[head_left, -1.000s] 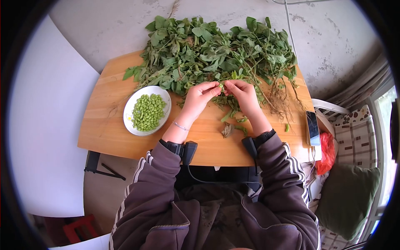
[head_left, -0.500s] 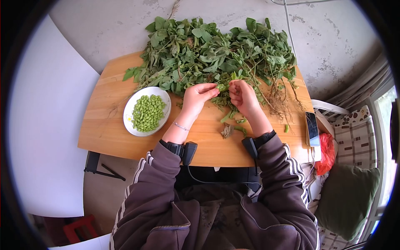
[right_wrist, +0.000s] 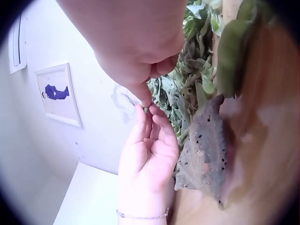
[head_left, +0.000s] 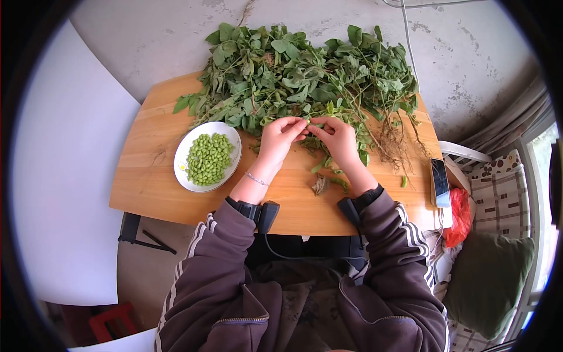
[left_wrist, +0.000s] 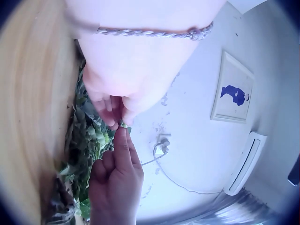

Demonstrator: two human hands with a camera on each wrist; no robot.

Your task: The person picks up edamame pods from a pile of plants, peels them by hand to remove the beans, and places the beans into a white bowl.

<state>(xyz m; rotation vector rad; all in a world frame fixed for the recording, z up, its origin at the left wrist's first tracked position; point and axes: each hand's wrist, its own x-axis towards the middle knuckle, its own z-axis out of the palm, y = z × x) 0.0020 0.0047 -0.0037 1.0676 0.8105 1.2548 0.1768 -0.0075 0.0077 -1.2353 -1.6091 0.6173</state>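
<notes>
Both hands meet at the fingertips over the front edge of the pile of leafy bean plants [head_left: 258, 88]. Between thumb and fingers my left hand [head_left: 275, 144] pinches a small green bean pod [right_wrist: 146, 110], mostly covered by the fingertips. From the other side my right hand [head_left: 340, 141] pinches the same pod, its thumb and forefinger almost touching the left fingertips. To the left, a white bowl [head_left: 182, 148] holds many shelled green beans [head_left: 209, 159].
A dried leaf [head_left: 321, 183] and loose green pods [head_left: 340, 184] lie near the right forearm. Bare roots [head_left: 392, 142] hang at the pile's right end. A phone [head_left: 440, 182] lies at the table's right edge.
Half a second ago my right hand was apart from the left, fingers curled by the leaves. It has come back to the left fingertips and turned inward. The left hand has barely moved.
</notes>
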